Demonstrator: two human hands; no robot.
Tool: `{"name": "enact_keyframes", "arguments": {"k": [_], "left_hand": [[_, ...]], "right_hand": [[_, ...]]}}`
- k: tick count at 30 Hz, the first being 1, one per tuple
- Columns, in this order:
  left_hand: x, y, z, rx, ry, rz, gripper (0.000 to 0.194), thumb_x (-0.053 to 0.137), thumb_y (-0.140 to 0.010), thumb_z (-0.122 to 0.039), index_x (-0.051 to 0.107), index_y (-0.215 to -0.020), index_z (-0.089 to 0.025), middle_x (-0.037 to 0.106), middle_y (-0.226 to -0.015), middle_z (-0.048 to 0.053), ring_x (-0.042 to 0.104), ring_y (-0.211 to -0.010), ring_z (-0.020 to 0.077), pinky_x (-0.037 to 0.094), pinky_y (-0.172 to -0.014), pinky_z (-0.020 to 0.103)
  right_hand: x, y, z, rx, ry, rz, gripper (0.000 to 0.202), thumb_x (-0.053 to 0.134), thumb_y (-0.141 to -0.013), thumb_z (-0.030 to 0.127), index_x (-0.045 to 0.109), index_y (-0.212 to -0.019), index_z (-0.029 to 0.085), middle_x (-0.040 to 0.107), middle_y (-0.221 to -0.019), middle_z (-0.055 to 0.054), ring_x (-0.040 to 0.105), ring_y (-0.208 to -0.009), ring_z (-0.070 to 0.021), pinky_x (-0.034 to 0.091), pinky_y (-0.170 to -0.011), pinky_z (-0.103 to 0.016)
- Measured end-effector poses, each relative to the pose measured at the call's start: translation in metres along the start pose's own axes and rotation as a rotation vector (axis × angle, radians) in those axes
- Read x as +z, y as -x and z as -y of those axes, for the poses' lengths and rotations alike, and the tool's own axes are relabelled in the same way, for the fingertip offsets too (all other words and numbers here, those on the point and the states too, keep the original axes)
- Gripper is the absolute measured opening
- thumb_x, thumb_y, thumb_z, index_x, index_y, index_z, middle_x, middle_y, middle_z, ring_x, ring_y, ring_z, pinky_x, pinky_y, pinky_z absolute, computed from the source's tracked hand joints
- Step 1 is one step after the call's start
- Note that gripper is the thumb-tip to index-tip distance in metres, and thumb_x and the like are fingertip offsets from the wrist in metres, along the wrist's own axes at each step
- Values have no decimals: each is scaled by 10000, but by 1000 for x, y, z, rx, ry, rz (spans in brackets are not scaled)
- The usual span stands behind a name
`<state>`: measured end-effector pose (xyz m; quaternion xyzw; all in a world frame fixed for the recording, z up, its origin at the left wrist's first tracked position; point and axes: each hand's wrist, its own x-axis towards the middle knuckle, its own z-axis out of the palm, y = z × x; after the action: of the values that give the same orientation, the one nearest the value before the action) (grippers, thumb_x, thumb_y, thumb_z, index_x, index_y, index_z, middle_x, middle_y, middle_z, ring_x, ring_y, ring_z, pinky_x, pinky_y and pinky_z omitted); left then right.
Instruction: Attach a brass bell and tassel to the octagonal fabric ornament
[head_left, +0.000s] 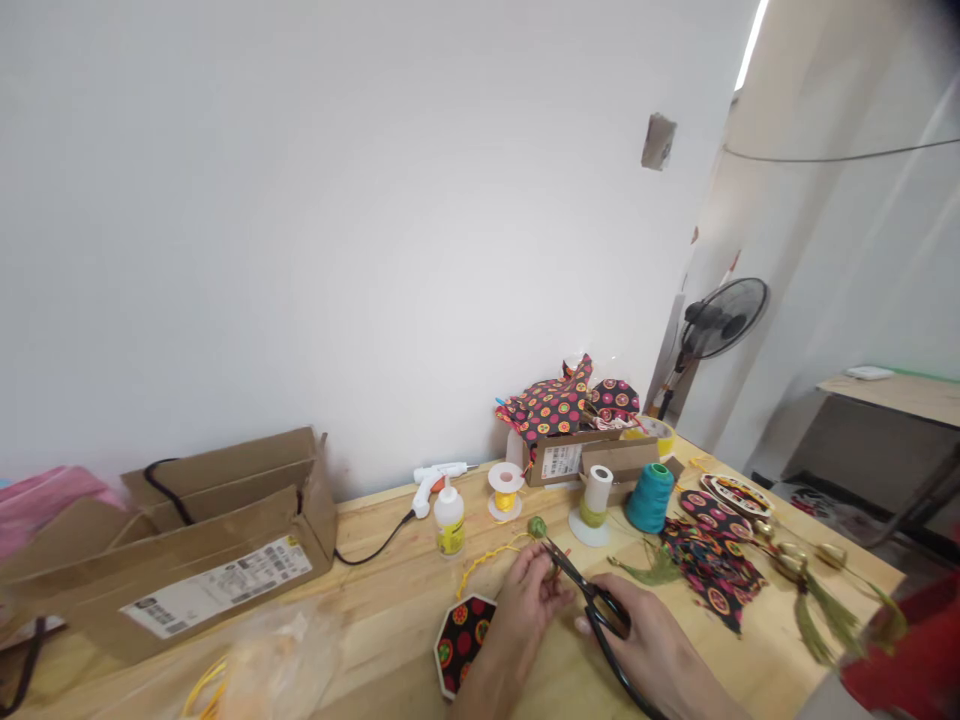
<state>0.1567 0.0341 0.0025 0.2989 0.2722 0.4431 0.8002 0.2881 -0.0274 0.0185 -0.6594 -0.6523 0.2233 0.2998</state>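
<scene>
The right hand [649, 630] is gripping the scissors [592, 598], its fingers wrapping around the black handles. The blades are pointing toward the left hand [534, 598] and ending just beside its fingertips. The left hand's fingers are bending in close to one another next to the green ball [537, 526]; whether they are clamping on it, or on something small, cannot be told from this view.

The octagon [457, 642], black with coloured flowers and a pale rim, is lying on the table [390, 610], partly hidden by the left forearm. A yellow cord [480, 564] is running from its top edge toward the ball and the left hand.

Behind the hands, the glue gun [435, 484], the bottle [450, 522], a yellow-thread spool [505, 494], a white spool [596, 500] and a teal cone [649, 500] are standing or lying along the table. Patterned cloth [553, 405] is spilling over a carton [555, 462] by the wall.

To the right, a green tassel [654, 568], cloth scraps [720, 575] and gold beads [791, 560] are lying together. To the left, a larger box [202, 580] is standing open behind a clear bag [281, 660].
</scene>
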Motion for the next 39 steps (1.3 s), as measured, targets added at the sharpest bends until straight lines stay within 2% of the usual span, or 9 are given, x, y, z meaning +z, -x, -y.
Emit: {"name": "enact_keyframes", "arguments": {"k": [8, 17, 21, 24, 27, 30, 34, 37, 39], "left_hand": [[1, -1, 1, 0, -14, -23, 248, 626, -624, -309, 509, -772, -149, 553, -735, 18, 490, -572, 86, 432, -615, 256], [-5, -8, 12, 0, -59, -110, 267, 637, -600, -354, 501, -735, -169, 465, -575, -59, 458, -480, 74, 442, -577, 271], [-7, -9, 12, -3, -59, -123, 311, 652, -573, -394, 496, -727, -173, 453, -560, -65, 461, -471, 72, 453, -608, 295], [-9, -10, 12, 1, -65, -128, 328, 669, -555, -393, 496, -727, -173, 458, -568, -64, 466, -474, 69, 450, -611, 290], [-9, -9, 10, 8, -70, -115, 321, 681, -550, -377, 505, -726, -174, 465, -576, -63, 469, -483, 68, 442, -605, 274], [-9, -7, 8, 21, -73, -75, 298, 692, -554, -352, 528, -720, -166, 489, -597, -54, 475, -507, 66, 427, -593, 238], [-9, -3, 5, 20, -68, -18, 280, 696, -573, -339, 570, -718, -136, 527, -635, -22, 477, -539, 64, 416, -597, 216], [-10, 0, 4, 22, -53, -18, 289, 702, -573, -349, 580, -712, -126, 533, -644, -10, 476, -543, 66, 428, -619, 235], [-11, 1, 3, 29, -38, -41, 298, 712, -559, -355, 577, -694, -126, 524, -639, -12, 478, -545, 70, 437, -629, 250]], "right_hand": [[6, -1, -4, -13, -6, 15, 200, 478, -731, 357, 577, -733, 183, 578, -620, 7, 503, -582, -148, 363, -535, -222], [3, -14, -23, 29, 10, 107, 270, 469, -724, 386, 575, -633, 155, 551, -544, 4, 513, -543, -157, 335, -469, -222], [-8, -12, -26, 99, 273, 36, 245, 463, -720, 312, 598, -864, 166, 647, -785, -73, 585, -739, -229, 404, -603, -274], [-16, -7, -17, 38, 429, 31, 370, 459, -698, 200, 536, -1057, 150, 623, -935, -121, 572, -837, -240, 412, -693, -298], [-20, -10, -3, -42, 491, 20, 329, 486, -673, 170, 596, -982, 149, 625, -863, -130, 555, -830, -267, 405, -722, -342], [-12, -22, 4, -134, 257, -67, 259, 450, -746, 246, 611, -938, 178, 624, -844, -99, 551, -817, -237, 409, -730, -331], [15, -38, 3, -148, -169, -74, 273, 392, -800, 314, 603, -887, 164, 635, -769, -59, 568, -701, -178, 428, -655, -268], [28, -44, 0, -134, -279, -133, 263, 430, -779, 346, 608, -712, 165, 611, -633, -30, 534, -598, -162, 402, -576, -255], [27, -47, -1, -58, -430, -231, 245, 507, -719, 380, 590, -633, 166, 570, -554, -5, 496, -538, -148, 379, -527, -245]]}}
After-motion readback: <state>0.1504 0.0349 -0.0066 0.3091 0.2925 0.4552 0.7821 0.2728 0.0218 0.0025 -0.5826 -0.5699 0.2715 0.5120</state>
